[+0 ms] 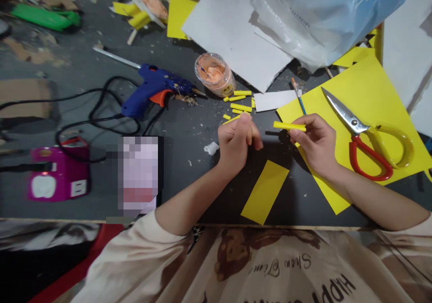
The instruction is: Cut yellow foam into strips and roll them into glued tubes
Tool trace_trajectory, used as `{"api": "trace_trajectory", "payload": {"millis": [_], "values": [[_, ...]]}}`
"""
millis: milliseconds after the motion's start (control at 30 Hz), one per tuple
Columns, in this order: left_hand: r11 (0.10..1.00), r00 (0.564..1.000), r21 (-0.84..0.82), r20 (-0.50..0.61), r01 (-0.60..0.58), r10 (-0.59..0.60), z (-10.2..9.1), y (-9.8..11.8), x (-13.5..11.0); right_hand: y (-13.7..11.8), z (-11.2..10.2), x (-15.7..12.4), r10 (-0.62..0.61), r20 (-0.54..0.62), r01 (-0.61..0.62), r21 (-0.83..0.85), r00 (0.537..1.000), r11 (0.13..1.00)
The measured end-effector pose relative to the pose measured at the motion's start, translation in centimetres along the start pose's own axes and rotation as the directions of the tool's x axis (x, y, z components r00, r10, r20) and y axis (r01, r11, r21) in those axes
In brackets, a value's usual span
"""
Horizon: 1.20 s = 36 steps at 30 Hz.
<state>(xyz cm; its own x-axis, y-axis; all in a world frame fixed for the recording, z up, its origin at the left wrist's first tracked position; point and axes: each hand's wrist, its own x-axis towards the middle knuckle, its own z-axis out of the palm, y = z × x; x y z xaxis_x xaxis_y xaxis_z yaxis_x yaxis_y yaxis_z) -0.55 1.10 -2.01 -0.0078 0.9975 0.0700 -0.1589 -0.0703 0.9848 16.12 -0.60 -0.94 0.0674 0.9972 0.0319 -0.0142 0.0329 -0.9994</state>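
My right hand (315, 143) pinches a thin rolled yellow paper tube (289, 126), held level just above the dark table (189, 136). My left hand (236, 143) is curled into a loose fist beside it, thumb up, touching a small yellow roll (231, 119) at the fingertips; what it holds, if anything, I cannot make out. Several short yellow paper rolls (240, 107) lie just beyond the left hand. A yellow paper rectangle (265, 191) lies flat below both hands.
Red-and-yellow scissors (367, 139) rest on a large yellow sheet (378, 91). A blue glue gun (157, 89) with black cord, a paste jar (215, 73), a thin brush (299, 96), white sheets (232, 28), a plastic bag (324, 15) and a pink power strip (59, 172) surround them.
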Motion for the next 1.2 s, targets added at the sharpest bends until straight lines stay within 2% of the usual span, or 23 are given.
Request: {"api": "trace_trajectory", "payload": {"millis": [33, 100, 167, 233, 700, 900, 1033, 1200], "values": [[0.999, 1.000, -0.032, 0.020, -0.013, 0.014, 0.0, 0.0, 0.1, -0.1, 0.0, 0.0, -0.005, 0.015, 0.005, -0.010, 1.000, 1.000], [1.000, 0.992, -0.027, 0.129, -0.010, 0.013, -0.1, 0.2, 0.1, -0.3, 0.0, -0.1, -0.019, 0.055, 0.020, -0.024, 0.998, 1.000], [0.998, 0.965, 0.067, 0.260, -0.011, -0.007, -0.1, 0.5, 0.1, -0.3, 0.0, -0.2, -0.034, 0.103, 0.037, -0.028, 0.994, 0.999], [0.986, 0.949, 0.159, 0.316, -0.042, -0.011, 0.0, 0.8, 0.0, -0.3, 0.0, -0.3, -0.046, 0.138, 0.051, -0.031, 0.989, 0.998], [0.975, 0.955, 0.206, 0.295, -0.087, 0.023, 0.0, 1.1, -0.2, -0.3, 0.1, -0.3, -0.010, 0.183, 0.018, -0.040, 0.983, 0.999], [0.982, 0.972, 0.188, 0.233, -0.034, -0.011, 0.0, 1.1, -0.2, -0.2, 0.2, -0.2, 0.034, 0.146, -0.028, -0.049, 0.989, 0.998], [0.985, 0.973, 0.174, 0.231, -0.014, -0.027, 0.0, 1.2, -0.1, -0.2, 0.1, 0.0, -0.002, 0.181, 0.013, -0.060, 0.983, 0.998], [0.985, 0.963, 0.171, 0.269, -0.015, -0.032, 0.0, 1.2, -0.1, -0.2, 0.1, 0.1, -0.024, 0.198, 0.023, 0.009, 0.980, 1.000]]}}
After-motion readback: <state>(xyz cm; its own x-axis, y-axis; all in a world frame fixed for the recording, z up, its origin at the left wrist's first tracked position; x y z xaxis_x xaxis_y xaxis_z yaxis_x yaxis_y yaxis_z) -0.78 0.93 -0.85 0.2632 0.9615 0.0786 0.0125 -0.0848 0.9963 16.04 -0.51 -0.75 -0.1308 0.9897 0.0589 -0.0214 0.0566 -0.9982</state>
